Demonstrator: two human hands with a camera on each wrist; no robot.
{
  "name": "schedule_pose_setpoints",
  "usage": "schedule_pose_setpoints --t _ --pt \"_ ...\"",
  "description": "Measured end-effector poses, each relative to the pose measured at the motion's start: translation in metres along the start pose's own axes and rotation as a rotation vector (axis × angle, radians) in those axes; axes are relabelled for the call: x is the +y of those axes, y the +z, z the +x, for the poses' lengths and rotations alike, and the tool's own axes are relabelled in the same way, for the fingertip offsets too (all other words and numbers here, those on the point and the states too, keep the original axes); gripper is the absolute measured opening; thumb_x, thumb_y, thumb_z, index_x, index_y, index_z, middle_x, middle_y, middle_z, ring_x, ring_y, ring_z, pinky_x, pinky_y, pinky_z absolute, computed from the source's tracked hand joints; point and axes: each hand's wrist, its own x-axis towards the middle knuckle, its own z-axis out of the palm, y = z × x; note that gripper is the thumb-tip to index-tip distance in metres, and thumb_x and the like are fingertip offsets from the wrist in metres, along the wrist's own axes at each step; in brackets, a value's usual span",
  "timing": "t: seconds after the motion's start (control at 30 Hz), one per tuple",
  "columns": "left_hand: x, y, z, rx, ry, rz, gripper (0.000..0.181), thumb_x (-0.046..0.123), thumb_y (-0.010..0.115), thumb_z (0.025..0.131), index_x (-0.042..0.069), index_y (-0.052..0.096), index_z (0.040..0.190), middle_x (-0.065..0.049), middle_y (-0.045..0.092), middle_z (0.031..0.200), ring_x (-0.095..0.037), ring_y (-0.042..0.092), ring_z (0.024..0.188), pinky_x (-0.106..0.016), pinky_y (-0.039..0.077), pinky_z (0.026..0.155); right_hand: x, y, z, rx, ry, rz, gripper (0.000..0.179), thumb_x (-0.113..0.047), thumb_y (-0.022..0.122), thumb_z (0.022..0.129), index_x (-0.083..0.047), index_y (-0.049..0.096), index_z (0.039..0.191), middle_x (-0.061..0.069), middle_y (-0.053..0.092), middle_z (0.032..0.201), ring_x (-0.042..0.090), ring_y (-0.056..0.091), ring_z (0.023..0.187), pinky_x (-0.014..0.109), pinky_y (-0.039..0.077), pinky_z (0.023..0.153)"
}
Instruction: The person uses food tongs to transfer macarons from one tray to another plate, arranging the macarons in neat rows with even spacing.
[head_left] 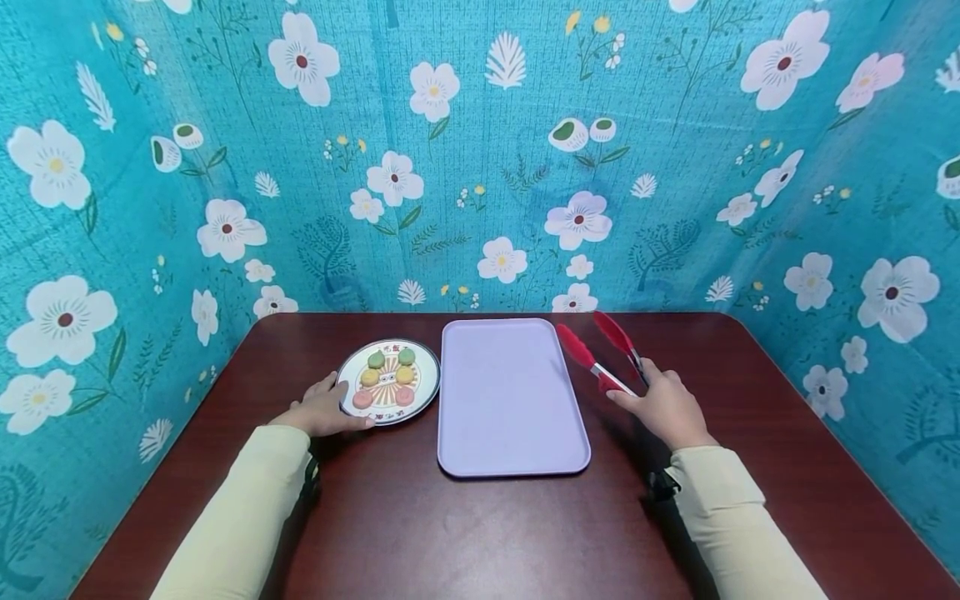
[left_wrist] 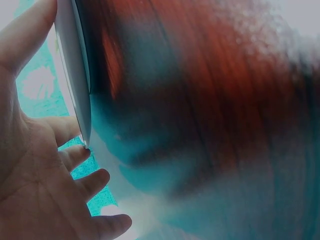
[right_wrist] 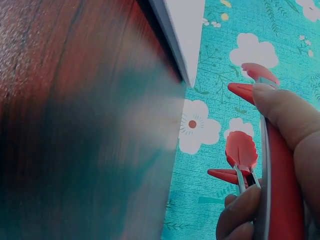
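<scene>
My left hand (head_left: pixel 324 408) rests at the left side of a round patterned plate (head_left: pixel 426 379). In the left wrist view its thumb and index finger touch the plate's rim (left_wrist: pixel 75 85), the other fingers spread apart. On the plate lie two green macarons (head_left: pixel 407 357), two yellow macarons (head_left: pixel 370 377) and two pink macarons (head_left: pixel 362 400). My right hand (head_left: pixel 671 408) grips red-and-silver tongs (head_left: pixel 577 346) right of a lilac tray (head_left: pixel 510 400). The tongs' two red tips stand apart with nothing between them; the right wrist view shows the thumb along one arm (right_wrist: pixel 282 175).
The tray lies at the middle of a dark red-brown table (head_left: pixel 465 533), close against the plate's right side. A blue floral cloth (head_left: pixel 465 167) hangs behind the table and along both sides. Each wrist wears a dark strap (head_left: pixel 663 483).
</scene>
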Motion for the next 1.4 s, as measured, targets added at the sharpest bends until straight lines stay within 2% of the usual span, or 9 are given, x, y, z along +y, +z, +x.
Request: schedule_pose_setpoints --t 0.47,0.73,1.1,1.4 --pt "-0.001 0.0 0.003 -0.001 -0.003 -0.004 0.112 0.057 0.074 0.073 -0.003 0.021 0.151 -0.029 0.009 0.154 -0.051 0.012 0.136 -0.073 0.01 0.106 0.011 0.0 0.005 0.025 0.016 0.011 0.089 -0.047 0.073 0.082 0.008 0.034 0.14 0.031 0.052 0.105 0.042 0.056 0.089 0.056 0.052 0.069" --pt "0.0 0.0 0.001 0.008 0.005 0.004 0.112 0.057 0.075 0.073 -0.004 0.022 0.15 -0.03 0.01 0.153 -0.051 0.011 0.136 -0.073 0.01 0.106 0.015 0.003 0.009 0.038 0.062 0.013 0.096 -0.048 0.072 0.081 0.011 0.028 0.143 0.034 0.049 0.11 0.046 0.052 0.095 0.058 0.051 0.072" --pt "0.0 -0.002 0.001 0.005 0.012 0.005 0.11 0.055 0.075 0.074 -0.005 0.023 0.149 -0.031 0.009 0.153 -0.052 0.011 0.136 -0.073 0.009 0.106 0.018 0.005 0.013 0.062 0.118 0.019 0.097 -0.047 0.073 0.081 0.011 0.027 0.144 0.036 0.047 0.113 0.049 0.052 0.097 0.062 0.05 0.075" --pt "0.001 -0.002 -0.002 0.003 0.01 0.0 0.11 0.055 0.075 0.074 -0.006 0.023 0.149 -0.032 0.009 0.153 -0.052 0.011 0.136 -0.073 0.009 0.106 0.021 0.007 0.015 0.065 0.156 0.005 0.101 -0.052 0.072 0.08 0.011 0.026 0.143 0.04 0.045 0.114 0.053 0.052 0.097 0.064 0.048 0.077"
